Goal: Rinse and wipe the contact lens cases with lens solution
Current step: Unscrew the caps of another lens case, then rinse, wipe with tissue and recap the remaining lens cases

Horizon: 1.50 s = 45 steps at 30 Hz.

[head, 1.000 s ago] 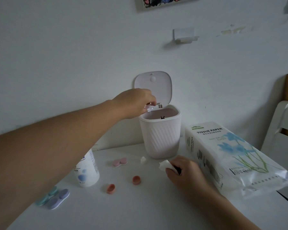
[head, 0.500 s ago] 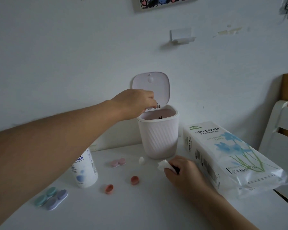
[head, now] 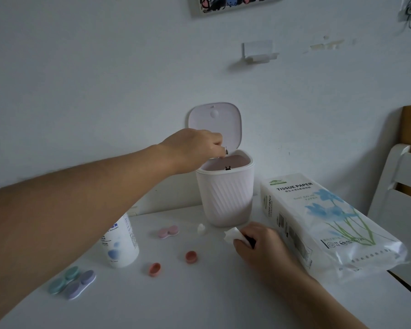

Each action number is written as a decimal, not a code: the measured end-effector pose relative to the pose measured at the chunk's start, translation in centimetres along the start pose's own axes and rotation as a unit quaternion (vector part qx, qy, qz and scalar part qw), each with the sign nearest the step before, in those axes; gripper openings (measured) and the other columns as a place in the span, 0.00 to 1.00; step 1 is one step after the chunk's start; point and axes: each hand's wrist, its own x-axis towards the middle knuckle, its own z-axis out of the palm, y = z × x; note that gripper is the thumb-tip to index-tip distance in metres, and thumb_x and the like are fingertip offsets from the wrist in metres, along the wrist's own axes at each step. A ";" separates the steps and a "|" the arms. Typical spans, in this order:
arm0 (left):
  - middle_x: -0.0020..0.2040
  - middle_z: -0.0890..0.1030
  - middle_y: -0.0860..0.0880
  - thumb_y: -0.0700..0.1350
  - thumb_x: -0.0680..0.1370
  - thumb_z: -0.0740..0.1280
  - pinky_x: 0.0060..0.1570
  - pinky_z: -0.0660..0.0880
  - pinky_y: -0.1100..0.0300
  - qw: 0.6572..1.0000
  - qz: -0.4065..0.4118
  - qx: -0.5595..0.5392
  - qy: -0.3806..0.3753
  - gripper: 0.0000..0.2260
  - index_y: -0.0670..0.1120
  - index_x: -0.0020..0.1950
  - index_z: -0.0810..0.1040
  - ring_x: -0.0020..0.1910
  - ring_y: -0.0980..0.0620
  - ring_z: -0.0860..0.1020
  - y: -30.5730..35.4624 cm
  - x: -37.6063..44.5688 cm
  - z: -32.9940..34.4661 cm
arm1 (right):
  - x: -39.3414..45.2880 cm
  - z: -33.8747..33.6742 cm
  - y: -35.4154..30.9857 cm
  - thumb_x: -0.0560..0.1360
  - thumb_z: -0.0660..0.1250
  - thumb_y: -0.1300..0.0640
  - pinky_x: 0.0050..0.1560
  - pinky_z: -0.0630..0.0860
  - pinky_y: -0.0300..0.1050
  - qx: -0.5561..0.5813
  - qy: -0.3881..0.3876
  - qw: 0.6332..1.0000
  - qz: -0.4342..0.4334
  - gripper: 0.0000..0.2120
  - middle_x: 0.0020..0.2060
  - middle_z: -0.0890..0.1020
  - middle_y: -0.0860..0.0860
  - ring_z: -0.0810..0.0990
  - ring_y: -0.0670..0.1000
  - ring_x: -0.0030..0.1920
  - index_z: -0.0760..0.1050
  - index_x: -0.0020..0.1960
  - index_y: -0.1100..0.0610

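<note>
1. The left hand (head: 195, 148) hovers over the bin (head: 224, 188), fingers curled; what it holds, I cannot tell.
2. The right hand (head: 259, 243), before the bin, pinches a tissue (head: 231, 235).
3. Probably tipping out rinse; wiping seems next. The pink case (head: 167, 232) lies left of the bin.

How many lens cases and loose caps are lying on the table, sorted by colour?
Pink case: 1
Green case: 1
Purple case: 1
Loose coral caps: 2
Total: 5 pieces, all on the white table. The left hand, over the bin, may hold something small, too hidden to count.
</note>
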 end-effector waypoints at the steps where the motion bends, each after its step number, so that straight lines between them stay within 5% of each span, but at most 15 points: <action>1: 0.56 0.77 0.50 0.33 0.79 0.62 0.38 0.69 0.55 1.000 -0.006 -0.002 0.005 0.20 0.52 0.66 0.78 0.54 0.46 0.77 -0.1 0.0 -0.1 | 0.0 0.0 0.0 0.72 0.67 0.59 0.30 0.62 0.35 0.004 0.000 1.000 0.000 0.13 0.30 0.71 0.46 0.69 0.43 0.30 0.66 0.32 0.54; 26: 0.56 0.77 0.50 0.44 0.81 0.64 0.41 0.74 0.55 0.999 -0.038 -0.016 -0.031 0.13 0.54 0.64 0.79 0.53 0.47 0.79 0.6 -0.2 -0.6 | -0.1 0.0 0.1 0.71 0.66 0.55 0.31 0.63 0.35 0.006 -0.007 1.000 0.012 0.10 0.32 0.73 0.45 0.69 0.42 0.31 0.68 0.34 0.54; 33: 0.52 0.79 0.53 0.50 0.82 0.64 0.42 0.74 0.55 0.988 -0.115 -0.092 0.036 0.09 0.53 0.57 0.82 0.48 0.48 0.79 0.6 -1.5 -0.3 | -0.1 -0.1 0.0 0.72 0.67 0.56 0.32 0.65 0.36 0.006 -0.004 1.000 0.019 0.08 0.32 0.74 0.47 0.71 0.42 0.32 0.71 0.36 0.56; 39: 0.45 0.80 0.57 0.50 0.74 0.74 0.37 0.67 0.61 0.910 -0.259 -0.264 0.189 0.05 0.53 0.49 0.83 0.35 0.63 0.74 2.3 -5.3 -0.9 | 0.0 -0.5 -0.5 0.72 0.70 0.60 0.31 0.63 0.37 0.004 0.016 1.000 0.024 0.11 0.30 0.74 0.52 0.69 0.43 0.31 0.72 0.33 0.60; 42: 0.41 0.81 0.57 0.48 0.72 0.77 0.33 0.69 0.62 0.850 -0.298 -0.352 0.253 0.05 0.52 0.46 0.83 0.29 0.55 0.72 5.0 -9.1 -1.0 | -0.1 -0.9 -0.9 0.72 0.72 0.60 0.30 0.62 0.37 0.003 0.033 0.999 0.025 0.12 0.30 0.74 0.53 0.69 0.43 0.30 0.72 0.33 0.60; 45: 0.36 0.81 0.56 0.50 0.70 0.76 0.30 0.68 0.67 0.783 -0.339 -0.457 0.253 0.06 0.54 0.45 0.83 0.27 0.57 0.69 8.3 -13.4 -0.2 | -0.2 -1.3 -1.9 0.73 0.72 0.59 0.30 0.63 0.37 0.016 0.050 0.998 0.036 0.13 0.28 0.74 0.54 0.68 0.44 0.29 0.73 0.33 0.61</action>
